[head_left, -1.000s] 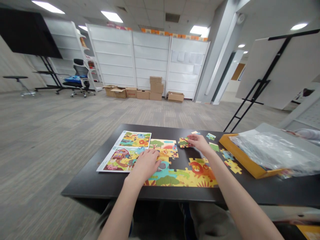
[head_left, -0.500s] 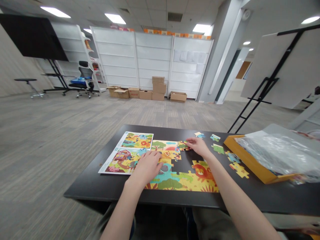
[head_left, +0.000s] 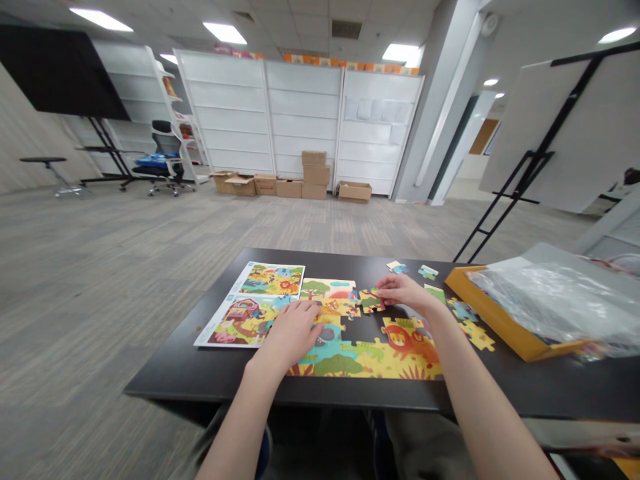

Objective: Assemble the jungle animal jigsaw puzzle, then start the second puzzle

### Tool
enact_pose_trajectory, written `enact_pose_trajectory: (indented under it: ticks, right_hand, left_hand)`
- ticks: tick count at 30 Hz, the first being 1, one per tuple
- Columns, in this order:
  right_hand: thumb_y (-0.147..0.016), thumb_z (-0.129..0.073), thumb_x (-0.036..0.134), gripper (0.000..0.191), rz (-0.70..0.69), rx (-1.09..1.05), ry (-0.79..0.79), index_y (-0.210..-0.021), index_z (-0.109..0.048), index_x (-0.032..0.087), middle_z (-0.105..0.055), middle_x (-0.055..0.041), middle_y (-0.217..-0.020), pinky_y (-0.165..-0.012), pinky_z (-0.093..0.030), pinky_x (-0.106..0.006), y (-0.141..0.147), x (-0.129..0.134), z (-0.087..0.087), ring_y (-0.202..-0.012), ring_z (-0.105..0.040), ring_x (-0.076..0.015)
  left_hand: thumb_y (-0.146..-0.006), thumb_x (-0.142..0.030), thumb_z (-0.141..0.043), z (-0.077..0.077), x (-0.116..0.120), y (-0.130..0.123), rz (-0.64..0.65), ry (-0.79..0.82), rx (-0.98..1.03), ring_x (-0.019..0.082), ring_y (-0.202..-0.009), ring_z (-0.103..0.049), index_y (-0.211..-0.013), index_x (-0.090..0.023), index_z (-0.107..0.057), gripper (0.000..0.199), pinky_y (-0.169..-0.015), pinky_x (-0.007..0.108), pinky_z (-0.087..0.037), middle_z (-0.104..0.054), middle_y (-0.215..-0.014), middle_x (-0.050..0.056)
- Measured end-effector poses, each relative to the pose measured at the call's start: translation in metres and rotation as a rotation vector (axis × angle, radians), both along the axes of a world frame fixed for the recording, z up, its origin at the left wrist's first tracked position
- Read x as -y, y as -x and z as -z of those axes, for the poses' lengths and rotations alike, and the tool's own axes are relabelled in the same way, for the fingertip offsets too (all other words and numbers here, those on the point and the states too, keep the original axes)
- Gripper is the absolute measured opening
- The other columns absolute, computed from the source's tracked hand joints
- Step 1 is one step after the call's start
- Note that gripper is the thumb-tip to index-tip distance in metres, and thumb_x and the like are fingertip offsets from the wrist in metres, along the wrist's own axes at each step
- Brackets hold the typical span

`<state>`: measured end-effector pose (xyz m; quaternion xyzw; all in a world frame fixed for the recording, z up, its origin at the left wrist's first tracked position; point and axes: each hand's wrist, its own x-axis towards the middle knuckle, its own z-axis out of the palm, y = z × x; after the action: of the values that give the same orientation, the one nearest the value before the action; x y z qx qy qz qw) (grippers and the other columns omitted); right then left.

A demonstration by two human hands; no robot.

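Well, your right hand [head_left: 406,295] was the one at the small clump of joined puzzle pieces [head_left: 371,301], while your left hand [head_left: 293,333] sat farther away, on the other side of the gap [head_left: 373,331] in the half-built puzzle [head_left: 360,363]. The clump lay just left of your right fingertips [head_left: 384,287], with its long axis running roughly side to side along the desk [head_left: 225,373] and a little aslant. It sat near the back of the puzzle, just beside the upper section [head_left: 327,288] and above the gap.

Your right fingers were curved down onto the clump, touching its right end. You couldn't tell from this view whether they were pinching it or only resting there. Your left hand was open and lay flat, its fingers on the puzzle near the edge of the picture sheet [head_left: 250,307].

Loose pieces [head_left: 477,335] lay scattered between the puzzle and the orange box lid [head_left: 500,313] toward the right end of the desk, and a clear plastic bag [head_left: 555,300] lay over that lid. The picture sheet sat near the desk's back edge, left of the puzzle. Any small print on it was too tiny to read, and no brand name could be made out.
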<state>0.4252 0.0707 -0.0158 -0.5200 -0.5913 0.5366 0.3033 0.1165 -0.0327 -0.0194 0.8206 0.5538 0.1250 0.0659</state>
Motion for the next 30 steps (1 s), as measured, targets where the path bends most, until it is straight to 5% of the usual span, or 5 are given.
enact_pose_trajectory:
  ticks: [13, 19, 21, 26, 30]
  right_hand:
    - [-0.074, -0.079, 0.024, 0.017, 0.028, 0.317, -0.117, -0.086, -0.069, 0.017, -0.072, -0.0009, -0.067, -0.052, -0.047, -0.022, -0.017, -0.002, 0.001, -0.058, -0.062, -0.0130]
    - [-0.077, -0.073, 0.023, 0.017, 0.081, 0.537, -0.306, -0.092, -0.075, 0.016, -0.077, -0.0046, -0.083, -0.068, -0.053, -0.025, -0.032, -0.010, 0.007, -0.073, -0.070, -0.0173]
    - [-0.084, -0.066, 0.024, 0.020, 0.155, 0.613, -0.356, -0.098, -0.077, 0.016, -0.078, -0.0074, -0.092, -0.075, -0.055, -0.027, -0.044, -0.010, 0.004, -0.082, -0.072, -0.0194]
    - [-0.094, -0.053, 0.031, 0.034, 0.616, 0.976, -0.250, -0.114, -0.076, 0.017, -0.075, -0.0181, -0.114, -0.092, -0.053, -0.042, -0.079, -0.005, 0.000, -0.110, -0.069, -0.0339]
    - [-0.084, -0.068, 0.042, 0.041, 0.588, 1.102, -0.140, -0.117, -0.076, 0.019, -0.074, -0.0208, -0.119, -0.092, -0.053, -0.047, -0.088, -0.004, 0.008, -0.116, -0.066, -0.0399]
  left_hand:
    - [-0.098, -0.029, -0.054, 0.002, -0.002, 0.001, 0.005, 0.006, -0.005, 0.030, -0.126, -0.059, -0.115, -0.021, -0.065, 0.022, -0.109, 0.046, -0.044, -0.066, -0.134, 0.011]
    - [-0.099, -0.030, -0.053, 0.004, -0.003, 0.002, 0.004, 0.004, -0.023, 0.030, -0.125, -0.059, -0.112, -0.019, -0.065, 0.021, -0.107, 0.046, -0.045, -0.067, -0.131, 0.012]
    - [-0.099, -0.031, -0.054, 0.005, -0.003, 0.002, 0.006, 0.003, -0.023, 0.030, -0.123, -0.059, -0.113, -0.019, -0.065, 0.022, -0.107, 0.046, -0.045, -0.067, -0.131, 0.012]
    - [-0.099, -0.032, -0.054, 0.008, -0.003, 0.003, 0.002, -0.014, -0.008, 0.029, -0.126, -0.058, -0.114, -0.021, -0.064, 0.022, -0.109, 0.045, -0.043, -0.066, -0.133, 0.011]
    - [-0.098, -0.032, -0.054, 0.007, -0.003, 0.002, 0.002, -0.013, -0.002, 0.029, -0.126, -0.059, -0.114, -0.020, -0.065, 0.022, -0.109, 0.045, -0.043, -0.066, -0.132, 0.012]
